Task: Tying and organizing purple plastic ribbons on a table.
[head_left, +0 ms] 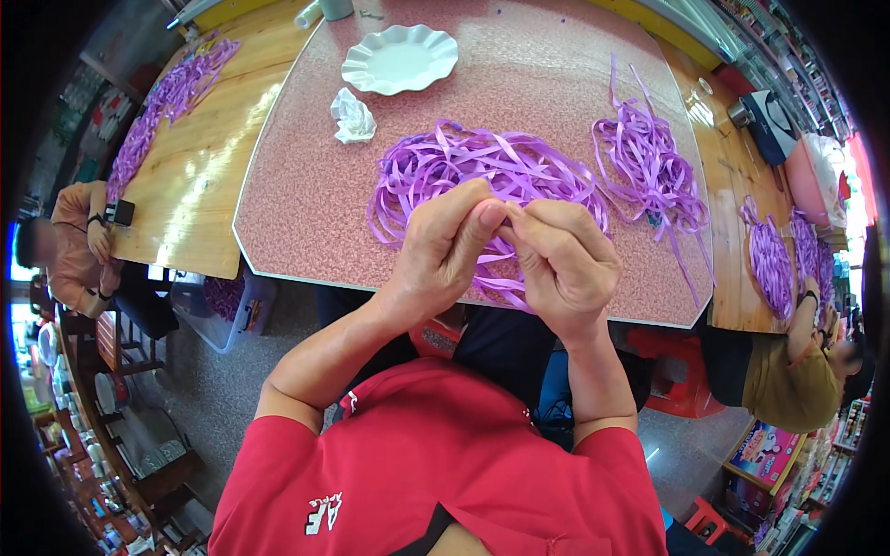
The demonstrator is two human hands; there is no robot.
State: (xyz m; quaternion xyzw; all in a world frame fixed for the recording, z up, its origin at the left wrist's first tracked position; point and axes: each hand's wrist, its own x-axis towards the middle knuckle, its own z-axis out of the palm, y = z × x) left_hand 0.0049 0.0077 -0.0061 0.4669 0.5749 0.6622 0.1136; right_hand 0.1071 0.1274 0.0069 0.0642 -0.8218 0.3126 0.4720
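My left hand and my right hand meet fingertip to fingertip above the near part of the table. Both are closed in a pinch, and a bit of purple ribbon shows between them. The exact grip is hidden by my fingers. Right behind my hands lies a big loose heap of shiny purple ribbon, with some strands hanging below and between my wrists. To the right rests a smaller tangled bunch of purple ribbon, its long ends trailing toward the table's near edge.
A white scalloped plate and a crumpled white tissue lie on the speckled pink tabletop. People sit at wooden tables on both sides, with more purple ribbon. A plastic bin and red stools stand below.
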